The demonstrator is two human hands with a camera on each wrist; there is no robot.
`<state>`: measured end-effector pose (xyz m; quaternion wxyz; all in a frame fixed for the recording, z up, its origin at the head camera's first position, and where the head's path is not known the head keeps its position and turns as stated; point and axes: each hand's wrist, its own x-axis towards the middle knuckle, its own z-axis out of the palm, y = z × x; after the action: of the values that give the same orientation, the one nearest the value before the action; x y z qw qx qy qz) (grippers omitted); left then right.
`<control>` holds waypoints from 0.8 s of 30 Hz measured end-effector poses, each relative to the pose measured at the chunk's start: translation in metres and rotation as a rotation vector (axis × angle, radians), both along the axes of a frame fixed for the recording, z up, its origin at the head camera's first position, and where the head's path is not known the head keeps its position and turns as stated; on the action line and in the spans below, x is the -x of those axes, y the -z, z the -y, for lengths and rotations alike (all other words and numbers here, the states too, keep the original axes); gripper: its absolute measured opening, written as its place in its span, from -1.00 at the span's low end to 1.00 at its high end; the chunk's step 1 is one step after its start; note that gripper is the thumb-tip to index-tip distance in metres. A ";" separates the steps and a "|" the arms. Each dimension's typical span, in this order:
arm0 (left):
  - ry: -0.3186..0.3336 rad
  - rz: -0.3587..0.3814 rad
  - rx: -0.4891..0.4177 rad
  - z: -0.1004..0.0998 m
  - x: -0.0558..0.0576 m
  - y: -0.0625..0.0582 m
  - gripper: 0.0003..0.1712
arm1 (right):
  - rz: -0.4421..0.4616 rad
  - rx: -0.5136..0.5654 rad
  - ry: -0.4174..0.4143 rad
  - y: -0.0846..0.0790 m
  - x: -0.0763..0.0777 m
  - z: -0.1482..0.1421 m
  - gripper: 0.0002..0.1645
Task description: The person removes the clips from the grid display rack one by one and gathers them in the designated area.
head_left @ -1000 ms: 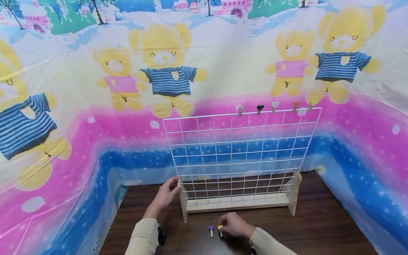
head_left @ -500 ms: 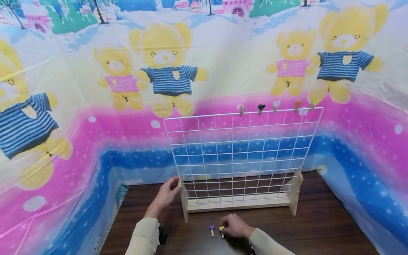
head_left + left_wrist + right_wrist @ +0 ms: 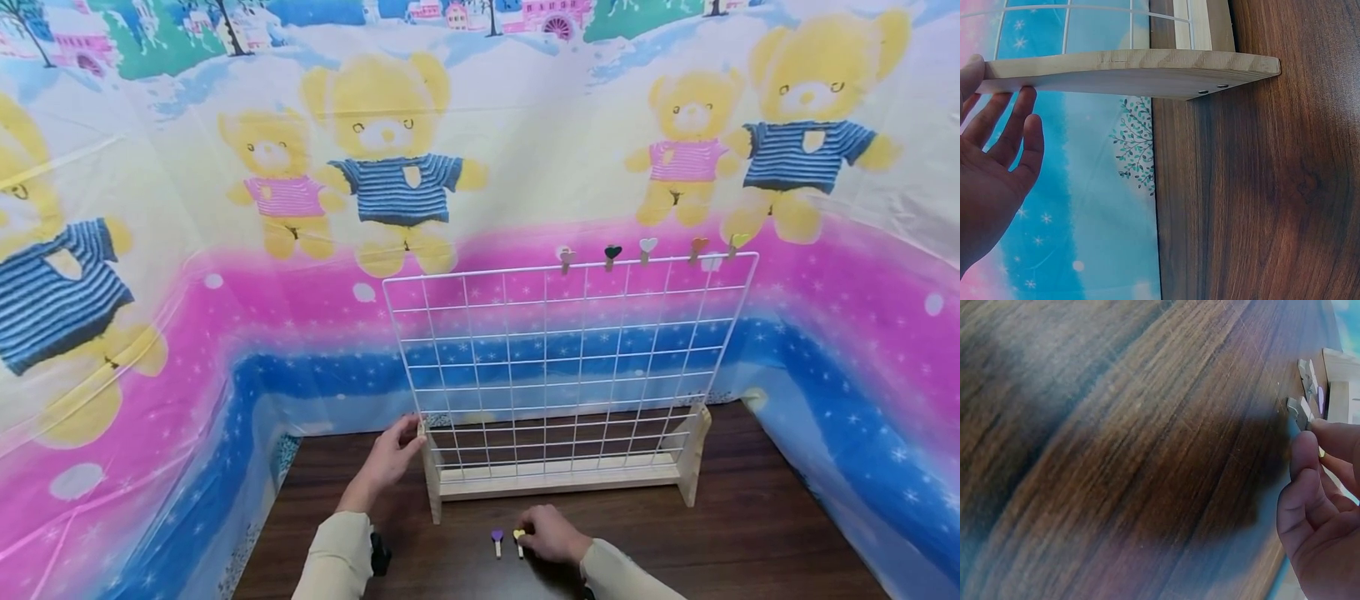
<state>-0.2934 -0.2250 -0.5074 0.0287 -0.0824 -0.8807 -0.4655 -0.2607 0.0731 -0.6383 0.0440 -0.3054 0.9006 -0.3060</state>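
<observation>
Yellow clip (image 3: 519, 535): I saw it in front of the rack (image 3: 558, 483), long axis running rackward, heart end foremost.
Right hand (image 3: 553, 535): nearer; it pinched this clip from the right.
Left hand (image 3: 386, 457): farther; it gripped the left upright (image 3: 1116, 76).
Purple clip (image 3: 497, 537): lay just left, roughly parallel.

The dark, wood-grained surface (image 3: 765, 521) carries 1 upright wooden stand (image 3: 558, 483). In front of it lies 1 purple heart clip (image 3: 497, 540); whether the yellow heart clip (image 3: 520, 542) beside it, pinched by the right hand (image 3: 551, 533), touches the surface is unclear.
</observation>
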 end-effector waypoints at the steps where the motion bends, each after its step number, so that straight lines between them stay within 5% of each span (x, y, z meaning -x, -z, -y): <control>1: 0.001 -0.002 0.002 0.000 0.000 0.000 -0.57 | -0.010 0.000 0.002 0.000 0.000 0.000 -0.95; 24: 0.013 -0.015 -0.003 0.000 -0.002 -0.001 -0.55 | -0.076 0.004 0.057 0.006 0.000 0.005 -0.93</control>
<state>-0.2919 -0.2247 -0.5066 0.0324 -0.0915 -0.8792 -0.4664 -0.2606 0.0678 -0.6439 0.0005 -0.2911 0.9093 -0.2974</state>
